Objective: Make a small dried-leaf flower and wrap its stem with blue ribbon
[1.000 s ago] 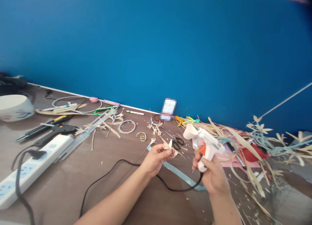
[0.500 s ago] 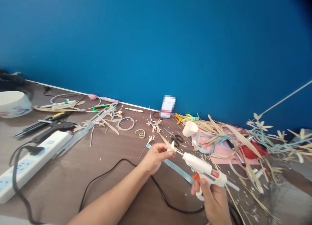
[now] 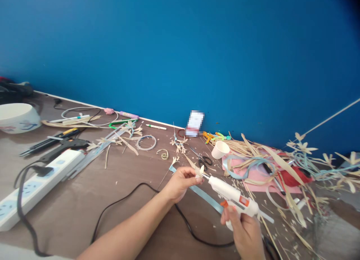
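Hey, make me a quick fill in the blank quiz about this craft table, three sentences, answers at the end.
1. The right hand grips a white glue gun with an ____ trigger.
2. Its nozzle points at a pale flower piece pinched by the left hand, above a light ____ ribbon on the table.
3. The white power strip has a ____ plug in it.
Missing words: orange, blue, black.

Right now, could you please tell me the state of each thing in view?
glue gun, gripped in right hand, nozzle tip against flower.
flower, pinched in left hand.
power strip, one black plug inserted.
bowl, upright.
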### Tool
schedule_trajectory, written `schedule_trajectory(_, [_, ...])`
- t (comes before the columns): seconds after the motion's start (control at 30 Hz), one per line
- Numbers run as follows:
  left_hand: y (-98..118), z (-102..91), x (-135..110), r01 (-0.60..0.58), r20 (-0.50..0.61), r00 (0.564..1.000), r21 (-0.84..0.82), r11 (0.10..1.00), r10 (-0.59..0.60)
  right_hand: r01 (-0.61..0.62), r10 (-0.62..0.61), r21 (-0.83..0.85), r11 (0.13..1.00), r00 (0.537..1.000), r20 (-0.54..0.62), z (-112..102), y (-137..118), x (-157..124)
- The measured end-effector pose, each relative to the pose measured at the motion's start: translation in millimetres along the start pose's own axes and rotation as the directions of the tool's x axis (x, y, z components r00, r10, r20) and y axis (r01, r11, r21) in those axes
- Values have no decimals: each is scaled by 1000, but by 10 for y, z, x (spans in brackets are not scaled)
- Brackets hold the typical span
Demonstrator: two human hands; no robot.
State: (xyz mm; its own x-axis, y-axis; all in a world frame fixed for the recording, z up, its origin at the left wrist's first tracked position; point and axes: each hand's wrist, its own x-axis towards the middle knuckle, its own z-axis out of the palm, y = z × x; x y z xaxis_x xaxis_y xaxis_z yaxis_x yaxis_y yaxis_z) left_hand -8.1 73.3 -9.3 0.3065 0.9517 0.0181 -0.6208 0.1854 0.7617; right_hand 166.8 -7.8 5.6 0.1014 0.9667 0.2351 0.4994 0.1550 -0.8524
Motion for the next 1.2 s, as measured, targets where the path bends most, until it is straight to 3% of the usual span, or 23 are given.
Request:
schedule_trajectory(0.43, [-36, -17, 5, 6, 9, 1000, -19, 1000, -5, 28, -38, -127, 991, 997, -72, -22, 6, -18])
schedule_trajectory(0.8, [-19, -24, 3, 26, -17, 1000, -22, 999, -26, 55, -64, -122, 991, 995, -72, -26, -109, -19])
schedule_trajectory(1.2, [-17, -8, -14, 25, 28, 999, -19, 999, -25, 25, -36, -129, 991, 996, -83, -41, -83, -40])
